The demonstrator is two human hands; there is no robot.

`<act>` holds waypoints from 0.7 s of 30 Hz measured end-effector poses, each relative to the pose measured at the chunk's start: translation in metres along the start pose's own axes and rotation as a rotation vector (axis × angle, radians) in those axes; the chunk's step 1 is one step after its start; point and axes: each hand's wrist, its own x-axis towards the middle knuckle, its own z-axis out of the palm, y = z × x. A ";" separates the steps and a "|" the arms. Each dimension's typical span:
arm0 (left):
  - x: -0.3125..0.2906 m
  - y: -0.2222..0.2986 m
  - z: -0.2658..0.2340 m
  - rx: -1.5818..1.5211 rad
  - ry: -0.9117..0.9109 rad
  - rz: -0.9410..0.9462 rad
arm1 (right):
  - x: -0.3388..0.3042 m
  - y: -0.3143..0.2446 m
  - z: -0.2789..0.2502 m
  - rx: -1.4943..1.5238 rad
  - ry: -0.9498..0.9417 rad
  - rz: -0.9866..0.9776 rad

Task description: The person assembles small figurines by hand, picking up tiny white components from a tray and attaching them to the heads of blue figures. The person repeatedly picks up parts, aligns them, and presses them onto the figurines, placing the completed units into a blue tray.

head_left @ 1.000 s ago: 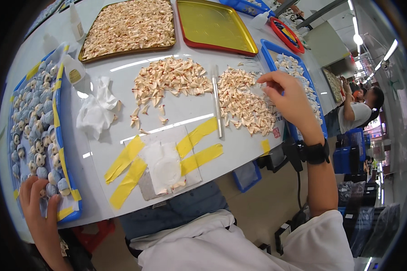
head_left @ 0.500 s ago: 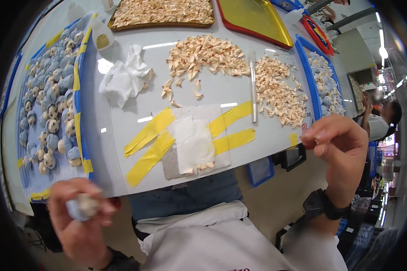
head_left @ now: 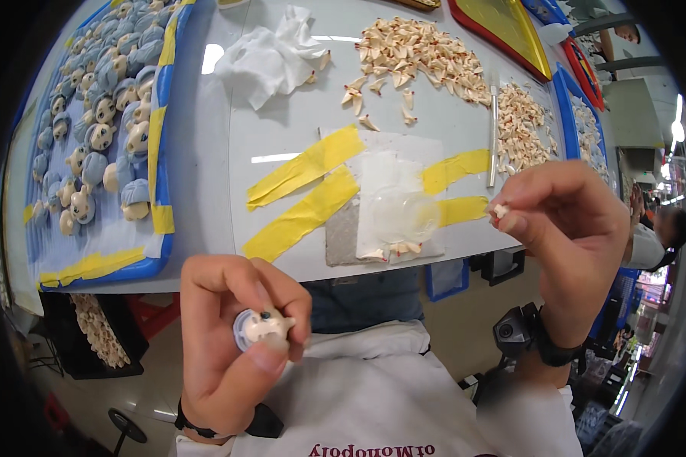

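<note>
A small doll head [head_left: 264, 327] with a pale face and blue-grey hair sits between the thumb and fingers of my left hand [head_left: 213, 346], in front of the table's near edge. At the right, my right hand [head_left: 572, 221] pinches a small cream pointed piece [head_left: 500, 211] between thumb and fingertips. Between the hands, a shallow clear round dish [head_left: 408, 217] rests on white paper [head_left: 373, 179], with a few cream pieces by its near side. Beyond it lies a loose pile of cream pointed pieces [head_left: 423, 57] with red tips.
At the left stands a blue tray [head_left: 160, 160] full of similar doll heads. Yellow tape strips [head_left: 305, 213] flank the paper. A crumpled white cloth [head_left: 270, 61], a thin metal rod [head_left: 493, 137], another pile [head_left: 520, 126] and a second blue tray [head_left: 568, 107] lie farther off.
My left hand has come up and rightward with the doll head, whose face now shows. My right hand still pinches the small piece. The view has shifted leftward, toward the doll-head tray.
</note>
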 end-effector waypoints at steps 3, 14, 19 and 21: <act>0.000 0.000 0.003 0.060 -0.022 0.000 | 0.006 -0.001 0.008 0.040 0.005 0.039; 0.008 -0.004 0.001 0.116 0.128 0.127 | 0.023 -0.009 0.025 -0.589 -0.215 -0.367; 0.013 -0.012 -0.012 0.169 -0.045 0.241 | 0.022 -0.011 0.025 -0.616 -0.207 -0.366; 0.009 -0.008 -0.011 0.124 -0.027 0.152 | 0.023 -0.011 0.026 -0.615 -0.208 -0.374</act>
